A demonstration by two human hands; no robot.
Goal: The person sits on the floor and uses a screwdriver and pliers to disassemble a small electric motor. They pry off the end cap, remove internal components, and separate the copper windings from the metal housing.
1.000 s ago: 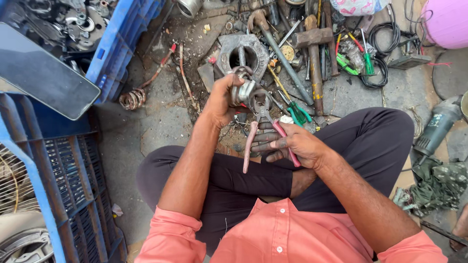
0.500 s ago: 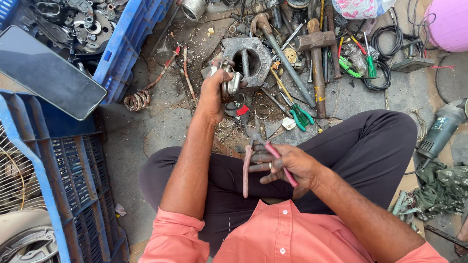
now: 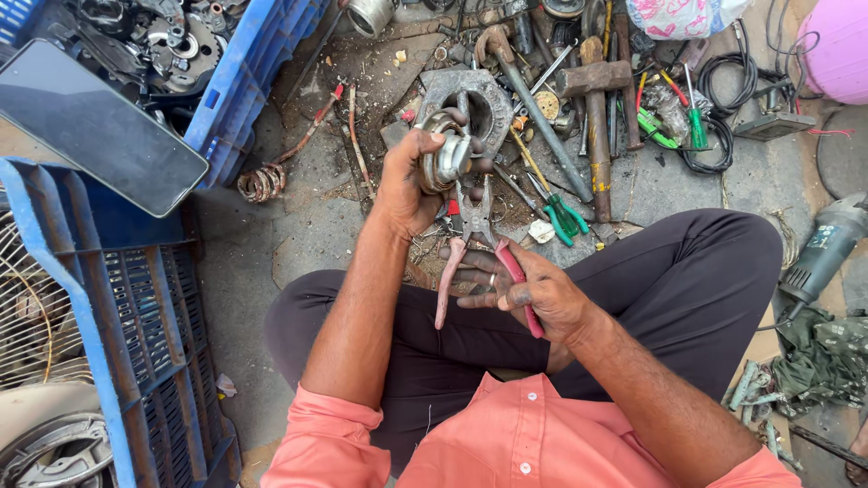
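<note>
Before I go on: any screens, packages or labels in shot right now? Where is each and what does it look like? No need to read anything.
Phone: lying on the blue crate's rim, upper left; flat dark rectangle, screen off.
Plastic bag: top edge, right of centre; white with pink print, bunched.
Label on the angle grinder: right edge, on the grey body; small and pale.
Nothing of this kind is in the left hand with its round metal part, nor the right hand with pink-handled pliers.

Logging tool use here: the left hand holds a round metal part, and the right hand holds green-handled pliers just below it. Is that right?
Not quite. In the head view the pliers in the right hand have pink-red handles, not green. The left hand does hold the round metal part just above them.
</note>
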